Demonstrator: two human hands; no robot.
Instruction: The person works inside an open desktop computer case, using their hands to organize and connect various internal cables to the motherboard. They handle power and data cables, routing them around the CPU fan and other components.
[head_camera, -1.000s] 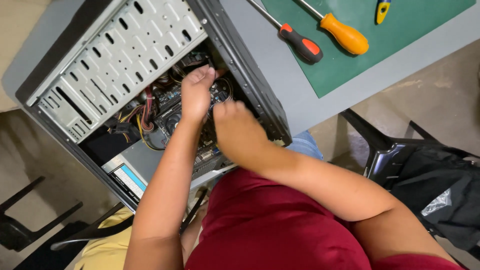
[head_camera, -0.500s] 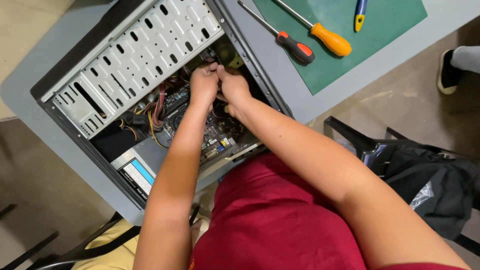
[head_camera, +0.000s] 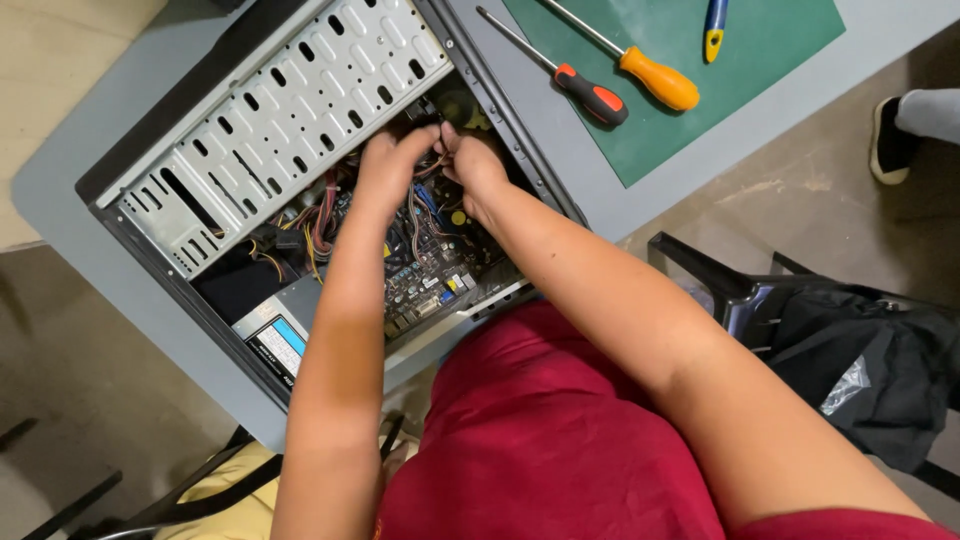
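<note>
Both hands working inside open computer case (head_camera: 270, 120) lying at bench's near edge. Left hand (head_camera: 388, 170) and right hand (head_camera: 472, 168) meeting fingertips, pinching cable bundle (head_camera: 432, 165) above motherboard (head_camera: 425, 265). Two screwdrivers (head_camera: 600, 85) lying on green mat (head_camera: 690, 50), bench's far-right corner.

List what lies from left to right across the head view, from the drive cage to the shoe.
Perforated metal drive cage → left hand → right hand → red-and-black screwdriver → orange-handled screwdriver → blue-and-yellow tool → shoe of someone nearby.
</note>
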